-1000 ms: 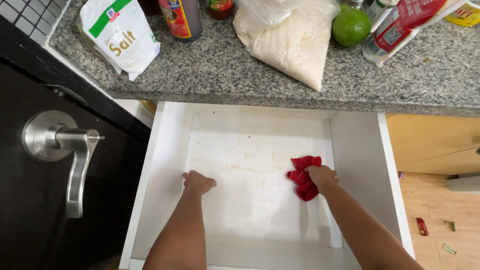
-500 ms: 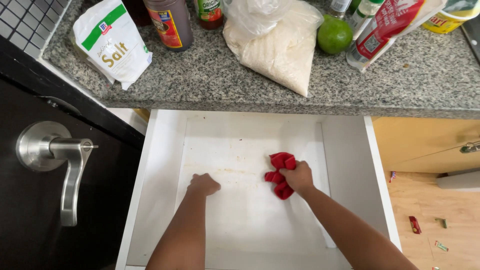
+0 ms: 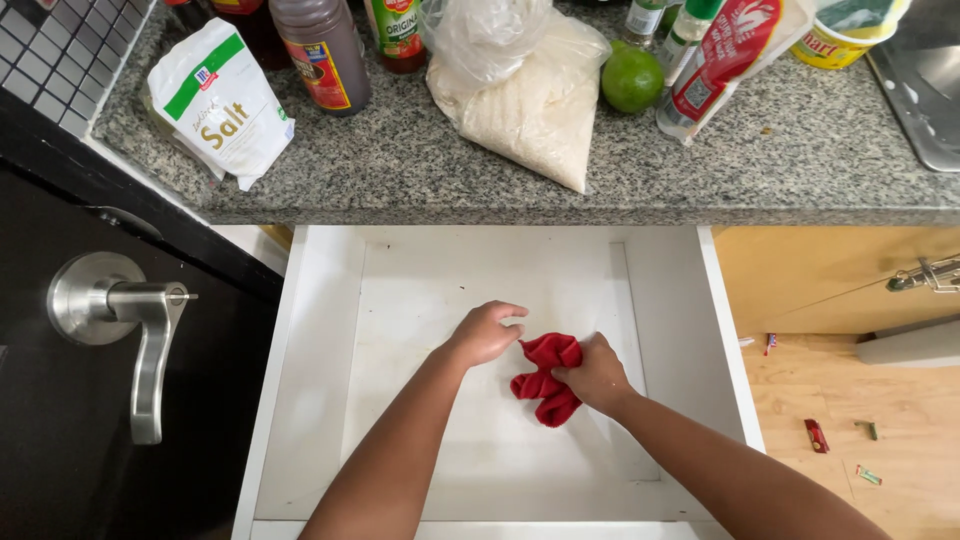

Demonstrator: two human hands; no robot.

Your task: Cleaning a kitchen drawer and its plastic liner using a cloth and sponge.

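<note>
Granite counter (image 3: 420,170) overhangs an open white drawer (image 3: 300,380). Head view: the red rag (image 3: 545,385) has slid from the right side to the drawer's middle. The right hand (image 3: 595,375) stays closed on it, and the left hand (image 3: 485,333), loosely curled, now touches its edge. Wiping has moved leftward across the bottom.

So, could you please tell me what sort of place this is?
Most likely a home kitchen: a speckled granite counter holds a bag of salt, sauce bottles and a lime, above an open white drawer where both hands meet at a red cloth.
</note>
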